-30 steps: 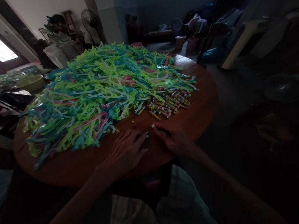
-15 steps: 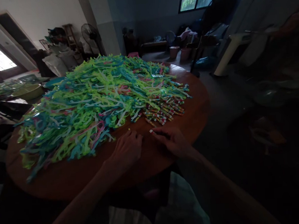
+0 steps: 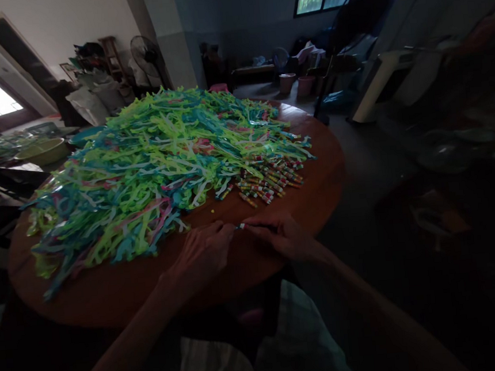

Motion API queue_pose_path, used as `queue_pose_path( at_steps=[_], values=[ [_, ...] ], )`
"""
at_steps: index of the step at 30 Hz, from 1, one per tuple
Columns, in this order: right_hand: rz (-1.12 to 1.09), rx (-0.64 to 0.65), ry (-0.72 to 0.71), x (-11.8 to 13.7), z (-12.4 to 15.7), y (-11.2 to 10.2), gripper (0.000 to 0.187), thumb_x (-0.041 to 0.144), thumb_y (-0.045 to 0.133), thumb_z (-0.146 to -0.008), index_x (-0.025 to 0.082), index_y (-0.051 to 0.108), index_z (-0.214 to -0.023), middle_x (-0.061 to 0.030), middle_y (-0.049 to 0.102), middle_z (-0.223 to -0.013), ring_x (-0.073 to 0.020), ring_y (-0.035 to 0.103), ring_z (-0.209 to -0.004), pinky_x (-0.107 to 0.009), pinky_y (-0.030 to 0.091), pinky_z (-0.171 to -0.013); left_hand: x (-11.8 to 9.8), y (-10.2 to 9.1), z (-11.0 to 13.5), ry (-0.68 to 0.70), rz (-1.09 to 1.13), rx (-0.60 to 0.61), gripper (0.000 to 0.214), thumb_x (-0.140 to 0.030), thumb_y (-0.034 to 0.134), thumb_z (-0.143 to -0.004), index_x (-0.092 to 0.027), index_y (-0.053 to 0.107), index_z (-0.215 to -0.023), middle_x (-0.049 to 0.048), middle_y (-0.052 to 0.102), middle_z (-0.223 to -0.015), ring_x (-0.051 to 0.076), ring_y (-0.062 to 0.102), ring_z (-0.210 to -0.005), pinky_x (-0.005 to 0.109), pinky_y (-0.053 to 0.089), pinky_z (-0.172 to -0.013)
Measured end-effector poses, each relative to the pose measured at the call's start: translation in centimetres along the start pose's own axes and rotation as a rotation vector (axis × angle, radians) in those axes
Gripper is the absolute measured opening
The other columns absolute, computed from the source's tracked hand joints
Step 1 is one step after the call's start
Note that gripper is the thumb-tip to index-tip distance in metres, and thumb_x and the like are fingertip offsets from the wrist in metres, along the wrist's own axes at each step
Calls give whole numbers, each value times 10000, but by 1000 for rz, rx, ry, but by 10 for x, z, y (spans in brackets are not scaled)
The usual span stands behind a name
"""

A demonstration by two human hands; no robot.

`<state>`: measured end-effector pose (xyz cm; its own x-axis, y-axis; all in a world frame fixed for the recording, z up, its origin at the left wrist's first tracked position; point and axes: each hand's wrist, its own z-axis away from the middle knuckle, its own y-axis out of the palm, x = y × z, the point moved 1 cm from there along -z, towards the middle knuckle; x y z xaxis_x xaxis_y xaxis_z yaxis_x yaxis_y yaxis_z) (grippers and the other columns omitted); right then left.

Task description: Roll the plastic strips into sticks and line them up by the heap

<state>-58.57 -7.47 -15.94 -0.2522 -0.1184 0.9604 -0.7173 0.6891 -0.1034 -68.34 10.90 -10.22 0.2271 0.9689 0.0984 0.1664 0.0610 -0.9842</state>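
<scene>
My left hand (image 3: pixel 201 253) and my right hand (image 3: pixel 280 237) meet fingertip to fingertip near the front edge of a round wooden table (image 3: pixel 317 185). Both are pinched on one small stick-like piece (image 3: pixel 242 226) with a pale end. Just beyond them lies a cluster of small striped sticks (image 3: pixel 268 181). A big heap of green, blue and pink plastic strips (image 3: pixel 154 159) covers most of the tabletop behind. A tiny yellow bit (image 3: pixel 213 210) lies loose on the wood.
A yellow-green basin (image 3: pixel 43 150) sits on a side surface at far left. A standing fan (image 3: pixel 143 53), bags and shelves are at the back. Buckets (image 3: pixel 294 83) stand on the dark floor to the right.
My left hand went from lying flat on the table to pinching. The two hands came together on the small stick that my right hand held.
</scene>
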Motion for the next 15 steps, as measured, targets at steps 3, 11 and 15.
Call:
queue_pose_path(
  at_steps=[3,11,15],
  values=[
    [25,6,6,-1,1,1,294,408,591,-968,249,787,-1117,3,680,-784,-146,584,-725,-245,435,-640,1,2,1,9,22,-19,287,-183,379,-1038,-170,665,-1022,57,669,-886,206,631,-769,335,370,-648],
    [86,-54,-69,0,-3,6,299,385,583,-951,226,794,-1093,-39,785,-1012,-231,714,-994,-365,558,-908,6,8,3,65,57,-99,295,-240,386,-1053,-162,667,-1011,52,651,-837,179,611,-729,312,347,-629],
    [114,-29,-85,-3,-2,4,307,390,591,-951,230,785,-1127,-52,783,-1135,-244,720,-1076,-409,555,-993,8,10,3,82,56,-99,319,-254,370,-1056,-161,656,-950,52,655,-813,172,611,-710,304,336,-610]
  ],
)
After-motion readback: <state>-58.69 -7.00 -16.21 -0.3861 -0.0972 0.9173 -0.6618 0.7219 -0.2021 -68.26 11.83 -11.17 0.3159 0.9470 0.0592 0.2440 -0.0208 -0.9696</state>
